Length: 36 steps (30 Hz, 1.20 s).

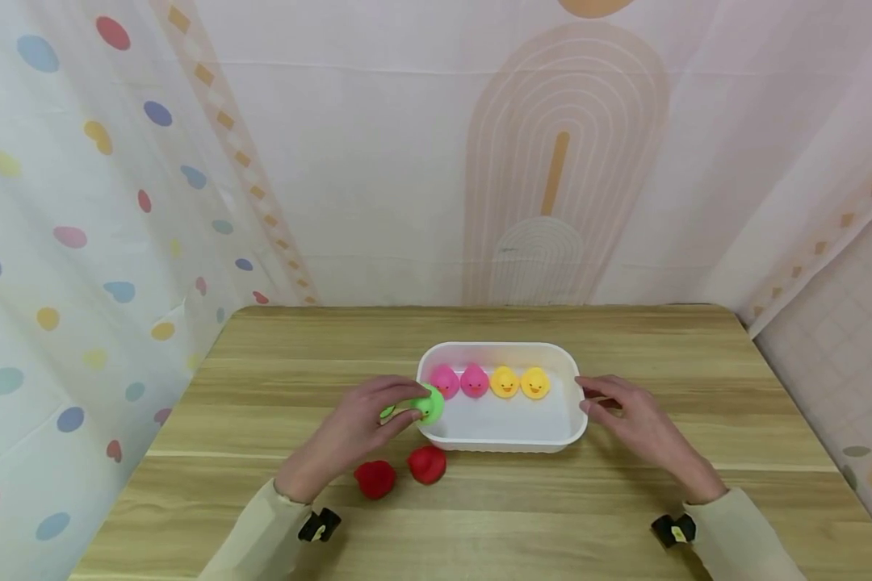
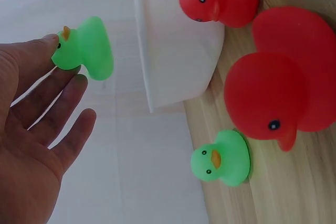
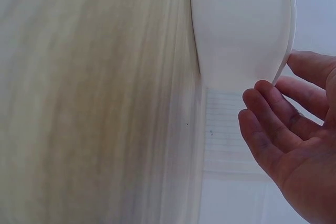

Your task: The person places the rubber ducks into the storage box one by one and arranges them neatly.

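Observation:
My left hand point(image 1: 366, 415) pinches a green rubber duck point(image 2: 86, 50) between thumb and fingertips, over the left end of a white plastic tray point(image 1: 505, 444). Inside the tray, two pink ducks point(image 1: 475, 381) and two yellow ducks point(image 1: 505, 382) stand in a row along the back. My right hand point(image 1: 628, 415) holds the tray's right end, thumb and fingertips at the rim point(image 3: 290, 40). A second green duck point(image 2: 223, 160) sits on the table beside the tray, mostly hidden behind my left hand in the head view.
Two red ducks point(image 1: 427, 465) sit on the wooden table point(image 1: 523, 516) in front of the tray's left corner, close to my left wrist. A patterned curtain point(image 1: 378, 161) hangs behind the table's far edge.

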{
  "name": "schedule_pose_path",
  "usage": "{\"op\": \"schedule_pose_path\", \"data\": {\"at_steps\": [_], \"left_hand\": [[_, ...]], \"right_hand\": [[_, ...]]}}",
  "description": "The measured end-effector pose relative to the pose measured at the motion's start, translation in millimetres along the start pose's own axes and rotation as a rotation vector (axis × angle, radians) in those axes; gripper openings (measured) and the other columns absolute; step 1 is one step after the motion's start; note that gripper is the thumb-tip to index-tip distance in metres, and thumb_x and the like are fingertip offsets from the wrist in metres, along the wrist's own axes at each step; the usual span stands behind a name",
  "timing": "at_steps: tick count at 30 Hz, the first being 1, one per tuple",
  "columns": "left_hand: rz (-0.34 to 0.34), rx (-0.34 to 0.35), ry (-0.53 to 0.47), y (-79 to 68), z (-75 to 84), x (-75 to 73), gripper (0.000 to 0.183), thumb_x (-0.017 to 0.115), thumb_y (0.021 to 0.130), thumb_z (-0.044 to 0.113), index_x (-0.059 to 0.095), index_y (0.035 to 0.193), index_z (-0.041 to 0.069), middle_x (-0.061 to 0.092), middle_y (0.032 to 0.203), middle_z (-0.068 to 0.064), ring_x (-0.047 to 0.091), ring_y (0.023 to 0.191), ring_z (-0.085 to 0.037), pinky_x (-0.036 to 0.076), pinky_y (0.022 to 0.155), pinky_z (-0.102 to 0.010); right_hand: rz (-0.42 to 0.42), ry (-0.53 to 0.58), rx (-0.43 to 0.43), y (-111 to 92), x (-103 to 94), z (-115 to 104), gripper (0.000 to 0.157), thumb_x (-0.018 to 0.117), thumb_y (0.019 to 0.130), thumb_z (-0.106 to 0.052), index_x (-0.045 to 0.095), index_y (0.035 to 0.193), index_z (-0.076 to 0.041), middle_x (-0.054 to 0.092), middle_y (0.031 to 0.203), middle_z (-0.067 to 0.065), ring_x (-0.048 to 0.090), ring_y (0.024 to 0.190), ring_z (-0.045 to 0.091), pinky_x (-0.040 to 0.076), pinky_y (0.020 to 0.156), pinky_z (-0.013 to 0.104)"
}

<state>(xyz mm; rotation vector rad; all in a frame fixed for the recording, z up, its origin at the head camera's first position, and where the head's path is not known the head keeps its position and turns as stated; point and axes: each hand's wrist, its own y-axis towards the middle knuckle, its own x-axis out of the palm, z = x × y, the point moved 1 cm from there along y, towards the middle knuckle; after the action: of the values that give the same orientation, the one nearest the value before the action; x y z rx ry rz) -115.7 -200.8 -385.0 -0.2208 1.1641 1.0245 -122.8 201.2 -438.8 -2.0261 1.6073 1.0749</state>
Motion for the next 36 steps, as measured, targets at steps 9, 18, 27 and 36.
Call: {"op": "schedule_pose_path", "data": {"at_steps": [9, 18, 27, 36], "left_hand": [[-0.079, 0.049, 0.087, 15.1, -4.1, 15.5, 0.031, 0.083, 0.090, 0.017, 0.076, 0.120, 0.011, 0.074, 0.118, -0.001, 0.068, 0.113, -0.022, 0.057, 0.098, -0.041], [-0.177, 0.027, 0.135, 22.2, -9.8, 28.9, 0.031, 0.081, 0.092, 0.019, 0.076, 0.122, 0.012, 0.074, 0.121, -0.004, 0.068, 0.115, -0.024, 0.055, 0.102, -0.045], [-0.253, -0.019, 0.152, 27.3, -13.4, 37.0, 0.028, 0.081, 0.091, 0.020, 0.078, 0.119, 0.015, 0.075, 0.118, -0.002, 0.067, 0.115, -0.024, 0.051, 0.106, -0.048], [-0.320, -0.077, 0.113, 37.9, -10.7, 39.2, 0.024, 0.084, 0.089, 0.016, 0.080, 0.113, 0.016, 0.075, 0.110, 0.001, 0.068, 0.107, -0.018, 0.055, 0.099, -0.040]], "right_hand": [[0.005, 0.011, -0.014, 1, 0.6, 1, 0.037, 0.069, 0.102, -0.019, 0.067, 0.135, -0.001, 0.070, 0.125, 0.014, 0.068, 0.099, 0.021, 0.059, 0.080, 0.028], [0.017, 0.007, -0.024, 1, 2.2, 1, 0.037, 0.070, 0.101, -0.017, 0.068, 0.134, 0.000, 0.070, 0.121, 0.013, 0.069, 0.097, 0.021, 0.060, 0.079, 0.028], [0.018, 0.005, -0.014, 1, 2.7, 1, 0.037, 0.070, 0.100, -0.016, 0.067, 0.133, 0.001, 0.070, 0.121, 0.014, 0.069, 0.097, 0.022, 0.060, 0.079, 0.029], [0.017, 0.005, -0.018, 0, 2.8, 3, 0.037, 0.070, 0.100, -0.016, 0.067, 0.133, 0.001, 0.070, 0.120, 0.013, 0.069, 0.096, 0.021, 0.059, 0.078, 0.028]]}}
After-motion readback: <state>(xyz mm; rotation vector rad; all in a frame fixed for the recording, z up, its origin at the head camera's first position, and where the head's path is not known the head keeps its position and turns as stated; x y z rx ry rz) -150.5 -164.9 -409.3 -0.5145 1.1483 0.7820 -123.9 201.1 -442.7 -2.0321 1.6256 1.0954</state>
